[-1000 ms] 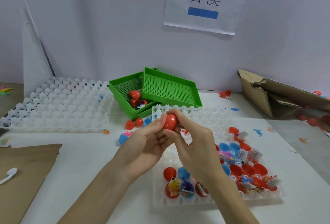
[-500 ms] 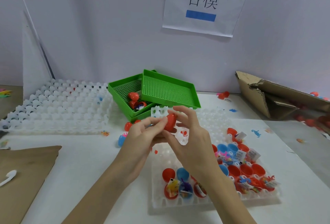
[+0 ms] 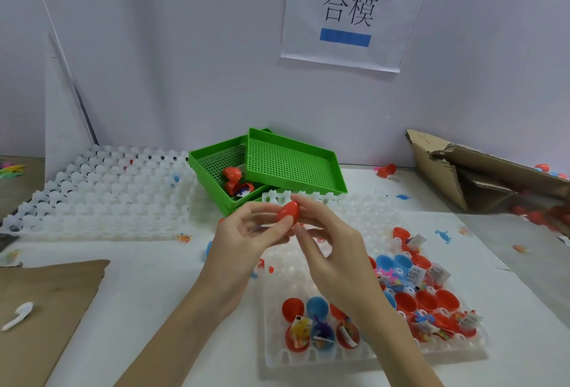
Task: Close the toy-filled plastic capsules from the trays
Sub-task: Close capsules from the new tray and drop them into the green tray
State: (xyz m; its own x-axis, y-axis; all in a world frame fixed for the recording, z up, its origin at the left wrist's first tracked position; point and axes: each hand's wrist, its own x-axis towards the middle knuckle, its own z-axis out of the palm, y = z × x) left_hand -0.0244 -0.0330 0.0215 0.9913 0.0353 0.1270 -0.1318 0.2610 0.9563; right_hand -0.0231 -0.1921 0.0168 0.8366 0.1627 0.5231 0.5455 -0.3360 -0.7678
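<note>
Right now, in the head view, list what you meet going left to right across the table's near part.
White spoon → brown cardboard sheet → left hand → right hand → white tray of open capsules.

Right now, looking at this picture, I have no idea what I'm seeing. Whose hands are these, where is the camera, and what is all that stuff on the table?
There is no machine: a person works with bare hands, filmed by a camera worn on their head, looking down. The left hand and the right hand pinch a red capsule between the fingertips. Below lies a white tray of open red and blue capsule halves with small toys. Behind stand green trays, more white trays and a cardboard box.
</note>
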